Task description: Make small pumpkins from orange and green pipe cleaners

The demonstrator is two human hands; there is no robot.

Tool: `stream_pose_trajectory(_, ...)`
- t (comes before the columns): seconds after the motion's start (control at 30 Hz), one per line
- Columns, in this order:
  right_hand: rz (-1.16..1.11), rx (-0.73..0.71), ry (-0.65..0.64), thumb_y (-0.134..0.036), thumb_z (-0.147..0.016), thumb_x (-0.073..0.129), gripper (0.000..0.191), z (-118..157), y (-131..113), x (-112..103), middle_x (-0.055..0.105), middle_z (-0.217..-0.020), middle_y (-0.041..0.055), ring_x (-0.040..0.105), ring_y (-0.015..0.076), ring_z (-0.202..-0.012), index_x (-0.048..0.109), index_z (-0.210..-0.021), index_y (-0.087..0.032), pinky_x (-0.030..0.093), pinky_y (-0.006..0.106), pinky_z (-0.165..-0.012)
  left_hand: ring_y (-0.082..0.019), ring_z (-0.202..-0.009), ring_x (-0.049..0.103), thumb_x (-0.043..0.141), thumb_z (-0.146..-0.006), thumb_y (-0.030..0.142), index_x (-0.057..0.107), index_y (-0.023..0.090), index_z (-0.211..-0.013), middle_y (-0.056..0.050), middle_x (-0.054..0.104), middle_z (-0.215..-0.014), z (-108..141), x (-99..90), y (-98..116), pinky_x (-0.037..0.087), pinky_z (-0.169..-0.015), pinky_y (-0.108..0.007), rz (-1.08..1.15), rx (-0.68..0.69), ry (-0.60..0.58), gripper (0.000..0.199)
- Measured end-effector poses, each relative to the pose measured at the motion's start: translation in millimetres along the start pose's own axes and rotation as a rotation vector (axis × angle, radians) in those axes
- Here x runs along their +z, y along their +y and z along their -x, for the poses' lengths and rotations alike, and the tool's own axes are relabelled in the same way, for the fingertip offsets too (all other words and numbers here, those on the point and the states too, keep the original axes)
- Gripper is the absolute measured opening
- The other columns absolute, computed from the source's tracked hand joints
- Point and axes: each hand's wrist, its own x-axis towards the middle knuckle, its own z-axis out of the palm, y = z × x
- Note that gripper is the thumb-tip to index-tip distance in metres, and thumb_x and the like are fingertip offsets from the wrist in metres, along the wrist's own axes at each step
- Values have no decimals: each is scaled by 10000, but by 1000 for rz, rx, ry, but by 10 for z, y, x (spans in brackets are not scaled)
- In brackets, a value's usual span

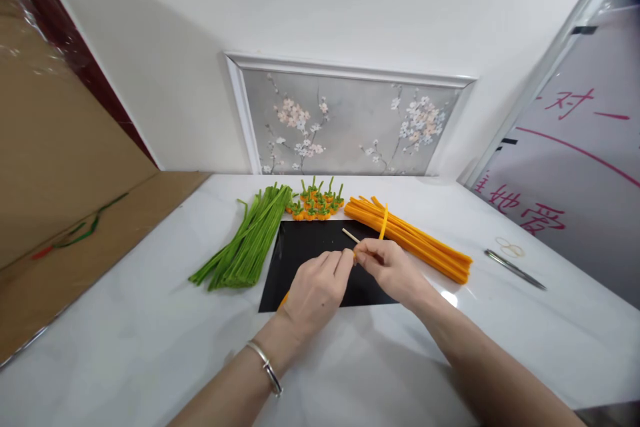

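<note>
Above a black mat (295, 247), my two hands meet with their fingertips pinched together. An orange pipe cleaner (384, 221) stands up from behind my right hand (393, 267), and an orange length also shows under my left hand (317, 287). Both hands are closed on it. From between the fingers a thin pale stick (350, 235) points up and left; its lower part is hidden, so I cannot tell which hand grips it. A silver bangle circles my left wrist.
Green pipe cleaners (250, 240) lie in a bundle at left, orange ones (415, 240) at right. Several small orange-and-green pumpkin-like pieces (315, 203) stand behind the mat. Tweezers (515, 269) and rubber bands (510, 247) lie far right. Cardboard (90, 233) edges the left side.
</note>
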Motion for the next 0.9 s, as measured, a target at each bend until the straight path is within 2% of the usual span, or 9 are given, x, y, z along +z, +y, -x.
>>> stream_pose_trajectory(0.07, 29, -72, 49, -204, -906, 469, 206, -2, 12, 10, 557, -580, -23, 516, 125, -508, 594, -742, -194, 398, 224, -454, -200, -704, 585, 358, -909, 77, 596, 180, -864, -70, 641, -771, -28, -17, -9, 384, -629, -293, 155, -127, 17, 263)
stream_pose_trajectory(0.13, 133, -204, 174, -202, -929, 476, 168, 7, 24, 11, 681, -803, 36, 636, 165, -688, 644, -933, -192, 490, 256, -574, -164, -623, 556, 380, -923, 130, 563, 194, -772, -28, 618, -695, -58, -41, -34, 370, -604, -270, 373, -274, 15, 246)
stream_pose_trajectory(0.2, 310, -353, 303, -183, -934, 507, 221, 28, 29, -4, 699, -1049, 83, 669, 193, -868, 627, -1118, -204, 517, 286, -689, -144, -590, 526, 411, -928, 193, 534, 194, -694, -6, 594, -644, -86, -66, -64, 366, -598, -256, 617, -393, -17, 265)
stream_pose_trajectory(0.27, 515, -504, 366, -153, -925, 544, 251, 49, 23, -30, 688, -1156, 71, 663, 199, -918, 633, -1141, -243, 494, 310, -742, -129, -565, 485, 432, -921, 241, 516, 185, -644, 0, 568, -616, -107, -92, -80, 355, -576, -245, 798, -457, -65, 295)
stream_pose_trajectory(0.4, 760, -693, 305, -129, -937, 553, 183, 54, 4, -65, 738, -1031, 7, 630, 192, -956, 667, -994, -261, 379, 375, -869, -76, -451, 283, 477, -899, 313, 503, 172, -674, 54, 439, -555, -126, -167, -70, 219, -457, -216, 1140, -588, -238, 267)
stream_pose_trajectory(0.47, 770, -715, 254, -133, -960, 522, 164, 40, 7, -61, 739, -932, 4, 619, 170, -942, 655, -947, -229, 347, 373, -900, -59, -438, 211, 525, -877, 330, 514, 162, -704, 72, 400, -551, -123, -211, -72, 150, -440, -217, 1313, -655, -328, 242)
stream_pose_trajectory(0.57, 756, -728, 215, -141, -982, 471, 185, 20, 25, -40, 710, -844, 10, 595, 145, -823, 635, -917, -196, 350, 353, -881, -41, -443, 172, 598, -850, 367, 546, 143, -742, 75, 406, -575, -108, -256, -99, 107, -443, -222, 1457, -654, -422, 254)
stream_pose_trajectory(0.7, 733, -706, 224, -129, -983, 423, 236, 13, 43, -17, 669, -788, 20, 531, 146, -710, 612, -852, -183, 355, 317, -775, -44, -465, 245, 629, -841, 430, 605, 128, -817, 22, 534, -650, -99, -264, -111, 160, -456, -214, 1439, -559, -399, 303)
stream_pose_trajectory(0.9, 732, -595, 250, -122, -944, 418, 244, 24, 7, 3, 603, -695, 26, 494, 168, -677, 590, -781, -179, 303, 312, -667, -91, -534, 437, 523, -897, 277, 651, 132, -703, -20, 629, -659, -123, -239, -47, 315, -514, -224, 949, -382, -218, 274)
